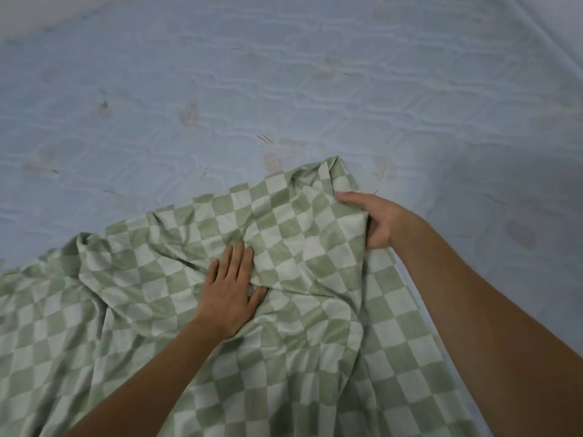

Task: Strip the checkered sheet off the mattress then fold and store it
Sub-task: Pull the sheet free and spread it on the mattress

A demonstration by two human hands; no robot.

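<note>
Beyond my fingertips stretches the pale blue quilted mattress (pixel 284 74), bare and marked with faint stains. Closer in, the green-and-cream checkered sheet (pixel 132 294) lies rumpled over the near part of it, spreading under both my forearms. My left hand (pixel 232 291) rests flat on the cloth, fingers straight and slightly spread. My right hand (pixel 377 220) grips a bunched fold at the sheet's right edge, thumb on top, just below its peaked far corner.
</note>
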